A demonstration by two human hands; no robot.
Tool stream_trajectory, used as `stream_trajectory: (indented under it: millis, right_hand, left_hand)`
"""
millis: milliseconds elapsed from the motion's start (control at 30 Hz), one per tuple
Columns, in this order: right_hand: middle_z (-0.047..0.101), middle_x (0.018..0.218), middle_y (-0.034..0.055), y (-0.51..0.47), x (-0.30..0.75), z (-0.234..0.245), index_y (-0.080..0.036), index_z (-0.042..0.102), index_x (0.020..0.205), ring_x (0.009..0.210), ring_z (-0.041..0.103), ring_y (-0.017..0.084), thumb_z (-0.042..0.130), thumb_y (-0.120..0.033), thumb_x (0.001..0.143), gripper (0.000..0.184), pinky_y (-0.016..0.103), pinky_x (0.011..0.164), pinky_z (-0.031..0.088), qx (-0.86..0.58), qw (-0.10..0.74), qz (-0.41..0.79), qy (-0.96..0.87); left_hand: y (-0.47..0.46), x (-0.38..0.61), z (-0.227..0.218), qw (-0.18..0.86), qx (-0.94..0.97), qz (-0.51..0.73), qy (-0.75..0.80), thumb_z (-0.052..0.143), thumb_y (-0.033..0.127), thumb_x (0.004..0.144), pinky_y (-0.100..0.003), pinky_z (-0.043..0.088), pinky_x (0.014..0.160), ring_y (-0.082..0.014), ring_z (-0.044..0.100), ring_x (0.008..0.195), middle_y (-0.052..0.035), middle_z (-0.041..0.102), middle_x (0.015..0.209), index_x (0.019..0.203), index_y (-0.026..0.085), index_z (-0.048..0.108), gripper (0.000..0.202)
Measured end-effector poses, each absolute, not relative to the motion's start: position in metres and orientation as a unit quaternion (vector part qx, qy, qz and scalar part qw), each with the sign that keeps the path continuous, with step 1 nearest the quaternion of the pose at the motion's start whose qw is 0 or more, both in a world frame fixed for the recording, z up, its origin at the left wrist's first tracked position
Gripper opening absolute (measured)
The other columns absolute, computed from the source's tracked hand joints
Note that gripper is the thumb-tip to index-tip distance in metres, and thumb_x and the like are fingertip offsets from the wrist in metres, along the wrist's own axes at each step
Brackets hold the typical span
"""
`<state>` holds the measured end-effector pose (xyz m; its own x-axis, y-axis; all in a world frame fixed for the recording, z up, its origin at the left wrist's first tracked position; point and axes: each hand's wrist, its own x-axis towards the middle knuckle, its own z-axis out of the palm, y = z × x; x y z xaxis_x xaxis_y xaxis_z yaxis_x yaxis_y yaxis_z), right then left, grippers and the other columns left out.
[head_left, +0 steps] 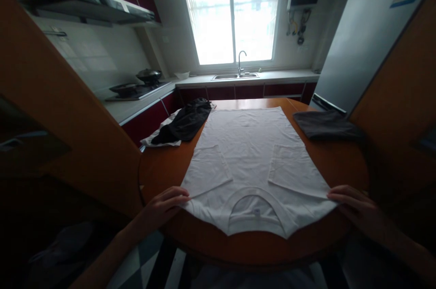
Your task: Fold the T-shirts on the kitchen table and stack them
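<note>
A white T-shirt lies spread flat on the wooden table, its collar toward me and its hem toward the window. Both sleeves are folded inward over the body. At the left shoulder corner, my left hand pinches the cloth between thumb and fingers. My right hand grips the opposite shoulder corner in the same way. The fabric between the two hands lies fairly smooth, with light creases. A small label shows inside the neckline.
Black and white clothes lie heaped at the table's left. A folded dark grey garment rests on the right. Behind are a counter with a sink, a stove with pans and a fridge.
</note>
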<state>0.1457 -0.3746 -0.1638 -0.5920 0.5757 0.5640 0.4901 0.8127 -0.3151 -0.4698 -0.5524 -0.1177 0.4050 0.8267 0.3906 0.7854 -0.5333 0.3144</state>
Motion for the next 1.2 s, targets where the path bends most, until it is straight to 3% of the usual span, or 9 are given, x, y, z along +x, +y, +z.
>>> stream_trajectory:
  millis: [200,367,500,633,967,1200]
  right_hand:
    - [0.074,0.102,0.0055,-0.370,0.142,-0.160,-0.034,0.075,0.105,0.095,0.073,0.026,0.059,-0.035,0.095,0.019,0.037,0.079,0.062,-0.325,0.352,0.133,-0.868]
    - [0.075,0.093,0.0060,-0.358,0.130,-0.134,-0.038,0.076,0.094,0.085,0.074,0.030,0.060,-0.047,0.093,0.019,0.042,0.073,0.062,-0.375,0.361,0.204,-0.829]
    - [0.077,0.091,0.0063,-0.332,0.116,-0.109,-0.032,0.077,0.085,0.084,0.073,0.031,0.064,-0.059,0.087,0.030,0.042,0.076,0.060,-0.426,0.382,0.226,-0.788]
    - [0.078,0.092,0.0091,-0.294,0.101,-0.091,-0.023,0.078,0.088,0.082,0.071,0.027,0.066,-0.064,0.082,0.043,0.036,0.071,0.055,-0.468,0.431,0.198,-0.746]
    - [0.077,0.090,0.0104,-0.189,0.055,-0.068,-0.012,0.077,0.095,0.081,0.067,0.019,0.072,-0.036,0.084,0.027,0.028,0.070,0.049,-0.514,0.443,0.222,-0.700]
    - [0.077,0.080,0.0072,-0.140,0.030,-0.100,-0.017,0.077,0.077,0.078,0.070,0.023,0.070,-0.025,0.076,0.011,0.029,0.068,0.051,-0.577,0.346,0.246,-0.697]
  left_hand:
    - [-0.548,-0.479,-0.118,0.054,0.819,0.267,0.505,0.051,0.025,0.103,-0.029,0.058,0.093,-0.0188,0.071,0.103,-0.0070,0.074,0.109,0.112,0.023,0.074,0.024]
    - [-0.528,-0.479,-0.092,0.082,0.792,0.283,0.535,0.058,0.036,0.098,-0.028,0.059,0.083,-0.0190,0.072,0.091,-0.0048,0.076,0.099,0.101,0.024,0.077,0.022]
    - [-0.497,-0.482,-0.069,0.087,0.763,0.313,0.559,0.063,0.043,0.094,-0.026,0.057,0.072,-0.0180,0.070,0.081,-0.0050,0.075,0.089,0.090,0.022,0.077,0.025]
    - [-0.457,-0.488,-0.054,0.092,0.714,0.348,0.601,0.065,0.052,0.088,-0.028,0.055,0.077,-0.0204,0.068,0.085,-0.0063,0.075,0.091,0.085,0.021,0.076,0.034]
    - [-0.339,-0.512,-0.048,0.088,0.601,0.412,0.679,0.070,0.057,0.078,-0.023,0.044,0.059,-0.0149,0.058,0.066,-0.0048,0.072,0.076,0.091,0.012,0.076,0.047]
    - [-0.279,-0.527,-0.096,0.165,0.600,0.362,0.694,0.074,0.061,0.069,-0.027,0.049,0.070,-0.0240,0.069,0.081,-0.0083,0.078,0.085,0.085,0.015,0.080,0.050]
